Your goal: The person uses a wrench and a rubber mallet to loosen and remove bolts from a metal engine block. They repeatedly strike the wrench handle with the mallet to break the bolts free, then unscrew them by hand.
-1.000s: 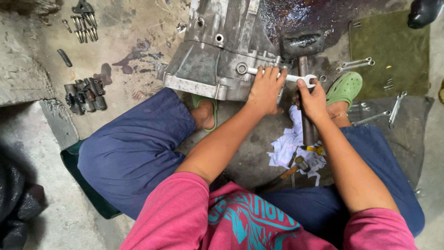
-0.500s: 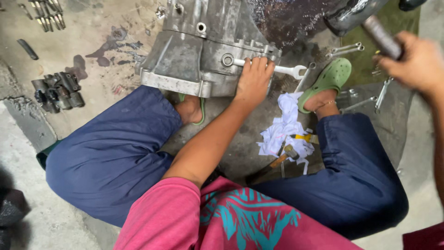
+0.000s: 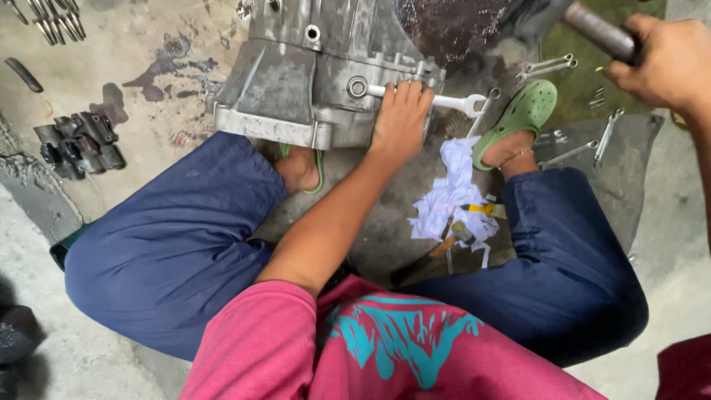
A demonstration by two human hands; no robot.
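A grey metal gearbox housing point(image 3: 311, 81) lies on the floor between my feet. My left hand point(image 3: 401, 112) presses down on a silver wrench point(image 3: 453, 101) whose ring end sits on a bolt on the housing's side. My right hand point(image 3: 661, 61) is raised at the upper right, gripping a dark metal pipe point(image 3: 595, 30) in the air, well apart from the wrench. I sit on the floor in blue trousers and green clogs point(image 3: 523, 112).
A white rag point(image 3: 453, 198) and a hammer point(image 3: 452, 238) lie between my legs. Several spanners point(image 3: 549, 67) rest on a green mat at the right. Sockets point(image 3: 78, 142) and bits point(image 3: 52, 21) lie on the stained floor at the left.
My right hand has left the wrench, taken the dark pipe and lifted it up to the right. My left hand stays on the wrench. The camera has shifted slightly.
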